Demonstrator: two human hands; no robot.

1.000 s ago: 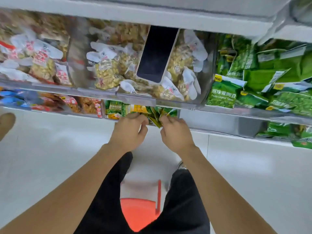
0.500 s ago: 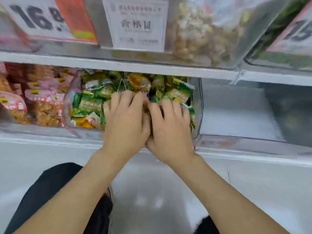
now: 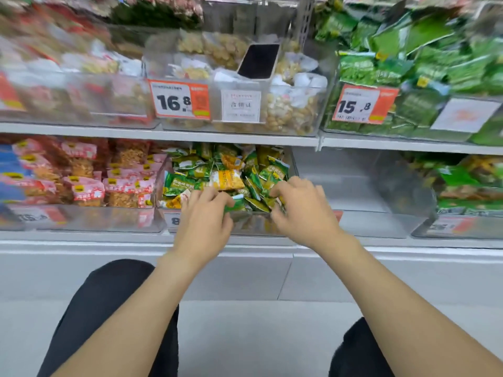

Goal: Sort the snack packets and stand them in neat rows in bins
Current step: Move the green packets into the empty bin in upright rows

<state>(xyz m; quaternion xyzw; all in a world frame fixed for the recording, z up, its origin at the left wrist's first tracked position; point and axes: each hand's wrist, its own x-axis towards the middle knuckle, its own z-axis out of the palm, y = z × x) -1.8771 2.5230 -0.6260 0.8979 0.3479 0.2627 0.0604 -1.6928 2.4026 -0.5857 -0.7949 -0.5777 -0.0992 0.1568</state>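
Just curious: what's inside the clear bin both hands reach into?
Green and yellow snack packets, heaped, not in rows. The left hand and right hand cover the front ones; the bin floor is hidden.

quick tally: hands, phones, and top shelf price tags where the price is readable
hands: 2 (left hand pinching a packet, right hand)
phone: 1
readable price tags: 2 (16.8 tag, 15.8 tag)
total: 5
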